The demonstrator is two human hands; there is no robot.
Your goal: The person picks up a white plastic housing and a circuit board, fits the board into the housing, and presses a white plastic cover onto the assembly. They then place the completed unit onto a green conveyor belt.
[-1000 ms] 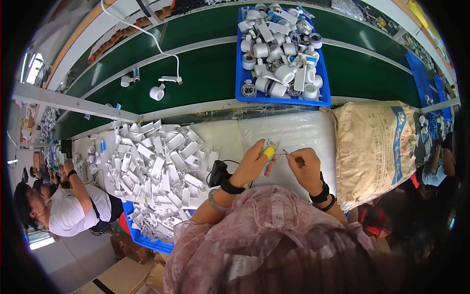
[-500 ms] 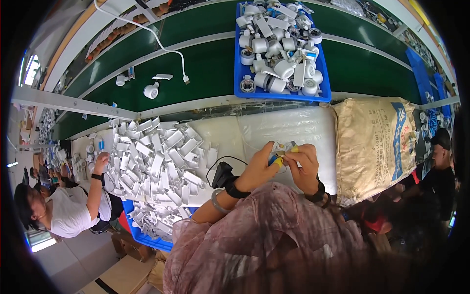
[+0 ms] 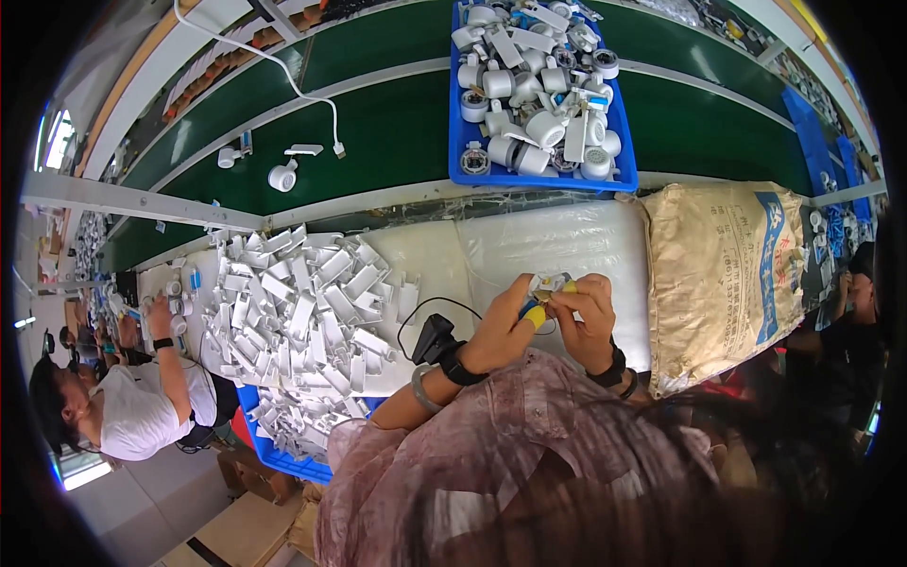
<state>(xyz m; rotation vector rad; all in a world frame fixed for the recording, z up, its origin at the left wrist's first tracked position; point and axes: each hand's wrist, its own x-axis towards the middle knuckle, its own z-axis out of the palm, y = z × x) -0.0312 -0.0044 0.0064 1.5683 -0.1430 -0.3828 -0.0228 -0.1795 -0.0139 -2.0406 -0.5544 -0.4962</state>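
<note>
At the centre of the frame, holds a small clear-and-white piece [image 3: 543, 282] in the left hand [image 3: 495, 333], gripped between the fingers and a thumb with a yellow cover [image 3: 535, 316]. Sets the right hand [image 3: 588, 319] at the same piece with narrow, bunched fingertips (too small there to tell exactly what is pinched).

Could, at a guess, slip out of so tight a pinch, or bend under uneven pressure from both sides. Might also get lost if dropped leftward, among the heaped white plastic channel-shaped parts [image 3: 302, 302] at centre left. Could snag on the thin black cable [image 3: 444, 300] beside the boxy black device [image 3: 435, 338] near the left wrist, given a sudden swing left.

Slants the left forearm from lower centre toward the upper right, behind a black wristband [image 3: 457, 367] and a grey bangle [image 3: 425, 389]. Points the right fingers up and leftward, near the white film-covered tabletop [image 3: 567, 236] and left of the brown paper sack [image 3: 709, 274].
</note>
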